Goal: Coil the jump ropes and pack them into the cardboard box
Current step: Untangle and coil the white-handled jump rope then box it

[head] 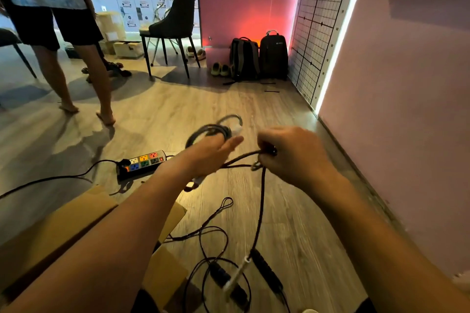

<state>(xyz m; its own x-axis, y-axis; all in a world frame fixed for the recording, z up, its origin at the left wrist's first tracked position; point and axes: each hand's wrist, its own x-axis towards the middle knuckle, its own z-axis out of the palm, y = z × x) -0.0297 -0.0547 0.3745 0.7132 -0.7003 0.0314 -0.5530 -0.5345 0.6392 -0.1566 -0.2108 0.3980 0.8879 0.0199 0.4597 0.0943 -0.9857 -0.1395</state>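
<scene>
A dark rope (260,201) is held up above the floor (292,211), well beyond the box (84,223). Its finished loops form a coil (211,131) draped over the left hand (216,151), whose fingers are stretched out rather than clenched; whether any grip is kept on the coil cannot be told through the blur. The right hand (287,154) is clenched on the rope just right of the coil, and from it the free length hangs down to a black handle (267,272) on the floor, right of the box.

With the left fingers so open, the coil could be shed or sprung apart at the next wrap. More ropes (216,239) are spread in loose loops right of the box, with another handle (221,274) among them, and the hanging length is seen to pass close by; a pull could well snag them, so that they are dragged up together or knotted. A power strip (141,164) and its cable (50,180) lie beyond the box, below the coil, and could be caught by a swinging loop. A person's bare legs (84,84) are seen far beyond the box, well apart from the rope.
</scene>
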